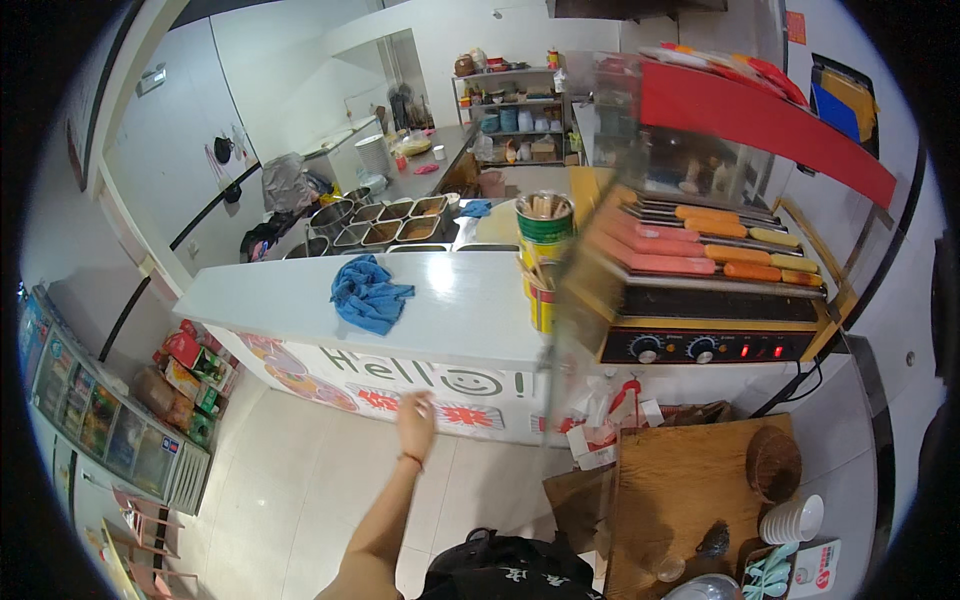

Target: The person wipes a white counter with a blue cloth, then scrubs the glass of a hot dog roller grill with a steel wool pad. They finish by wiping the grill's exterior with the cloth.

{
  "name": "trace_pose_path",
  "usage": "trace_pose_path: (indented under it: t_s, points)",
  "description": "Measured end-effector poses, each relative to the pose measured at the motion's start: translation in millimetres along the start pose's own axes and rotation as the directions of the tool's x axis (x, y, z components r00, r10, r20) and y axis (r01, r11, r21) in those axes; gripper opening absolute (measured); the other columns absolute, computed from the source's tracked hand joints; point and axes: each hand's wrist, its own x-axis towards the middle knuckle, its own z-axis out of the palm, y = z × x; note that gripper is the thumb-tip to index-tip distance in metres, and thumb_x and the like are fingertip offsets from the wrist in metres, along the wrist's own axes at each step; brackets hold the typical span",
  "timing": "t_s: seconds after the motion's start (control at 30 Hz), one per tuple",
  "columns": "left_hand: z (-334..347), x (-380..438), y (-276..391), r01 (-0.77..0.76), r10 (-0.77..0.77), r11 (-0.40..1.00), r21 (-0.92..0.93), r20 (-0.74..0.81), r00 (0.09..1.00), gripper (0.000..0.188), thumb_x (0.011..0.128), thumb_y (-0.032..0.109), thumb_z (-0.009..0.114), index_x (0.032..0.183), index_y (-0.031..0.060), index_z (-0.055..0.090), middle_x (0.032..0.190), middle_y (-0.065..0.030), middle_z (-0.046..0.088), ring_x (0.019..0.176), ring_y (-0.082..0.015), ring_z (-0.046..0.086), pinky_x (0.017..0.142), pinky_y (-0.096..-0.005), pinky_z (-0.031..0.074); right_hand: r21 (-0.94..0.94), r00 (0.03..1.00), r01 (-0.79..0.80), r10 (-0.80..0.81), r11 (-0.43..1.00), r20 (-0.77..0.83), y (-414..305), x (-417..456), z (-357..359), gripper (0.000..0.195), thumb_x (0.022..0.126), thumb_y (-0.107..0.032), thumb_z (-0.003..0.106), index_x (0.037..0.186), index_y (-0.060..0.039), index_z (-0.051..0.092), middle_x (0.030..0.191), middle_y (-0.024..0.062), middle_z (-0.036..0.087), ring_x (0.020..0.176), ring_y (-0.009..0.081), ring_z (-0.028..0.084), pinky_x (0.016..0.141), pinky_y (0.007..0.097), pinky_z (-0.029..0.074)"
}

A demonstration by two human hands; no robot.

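My left hand [417, 427] hangs in the air in front of the white counter [247, 289], below its top. Its fingers look loosely curled and I see nothing in them, but blur hides how far they are closed. A thin band [411, 460] circles that wrist. My right hand is out of view. On the counter lies a crumpled blue cloth [370, 294], apart from my hand. A roller grill [709, 330] at the right bears several pink and orange sausages [671, 264]. Beside it stand a green and yellow can [544, 225] and a can of wooden sticks [541, 311].
A blurred clear panel [559, 390] juts out by the grill. At lower right a wooden table [675, 480] holds a round woven basket [774, 465] and stacked white cups [792, 519]. Metal food pans [381, 234] sit behind the counter. A glass-fronted fridge [97, 420] stands left.
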Motion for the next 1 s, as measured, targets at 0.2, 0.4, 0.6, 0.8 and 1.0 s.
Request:
trace_pose_path:
  t_s: [0.2,0.4,0.6,0.8,1.0]
  points:
    - [-67,209,-70,0.119,0.006,0.949,0.293,-0.393,0.919,0.048,0.078,0.016,0.07,0.122,0.0033,0.056,0.115,-0.0222,0.054,0.11,-0.0406,0.05,0.096,-0.0477,0.041,0.043,0.973,0.151,-0.141,0.988,-0.183,-64,-48,-29,0.044,0.081,-0.036,0.072,0.102,0.0035,0.07,0.089,0.0262,0.069,0.081,0.0415,0.067,0.071,0.0487,0.053]
    - [-58,279,-127,0.453,-0.393,0.837,0.308,-0.238,0.888,0.041,0.079,0.038,0.07,0.108,0.0092,0.068,0.112,-0.0212,0.06,0.108,-0.038,0.056,0.091,-0.0477,0.047,0.229,0.935,0.288,-0.22,0.93,-0.279,-114,-127,-37,0.029,0.088,-0.024,0.064,0.095,0.0023,0.073,0.091,0.0228,0.071,0.082,0.0387,0.068,0.074,0.0432,0.054]
    - [-88,264,-117,0.267,-0.264,0.711,-0.65,0.105,0.959,0.012,0.082,0.008,0.05,0.084,0.0015,0.059,0.086,-0.0048,0.06,0.083,-0.0174,0.059,0.083,-0.0302,0.049,0.685,0.949,0.296,-0.286,0.665,-0.133,-235,-221,-22,0.008,0.081,-0.001,0.067,0.084,0.0056,0.066,0.068,0.0052,0.06,0.062,0.0129,0.052,0.059,0.0271,0.043]
    - [-151,197,3,0.462,-0.012,0.13,-0.877,0.465,0.885,0.032,0.082,0.007,0.048,0.111,-0.0022,0.059,0.106,-0.0106,0.063,0.1,-0.0221,0.061,0.093,-0.0336,0.049,0.884,0.702,0.082,-0.657,0.46,0.276,-358,-302,-19,0.019,0.089,-0.01,0.068,0.103,0.0025,0.072,0.09,0.0054,0.07,0.08,0.0106,0.061,0.073,0.024,0.05]
    - [-167,72,55,0.546,0.193,0.383,-0.745,0.643,0.742,0.036,0.078,0.002,0.058,0.114,-0.0012,0.059,0.11,-0.0107,0.063,0.097,-0.0209,0.062,0.09,-0.0355,0.05,0.986,0.32,0.158,-0.941,-0.059,-0.108,-439,-340,-28,0.084,0.09,-0.03,0.07,0.155,-0.0082,0.022,0.155,0.014,0.031,0.135,0.0269,0.039,0.112,0.0372,0.031]
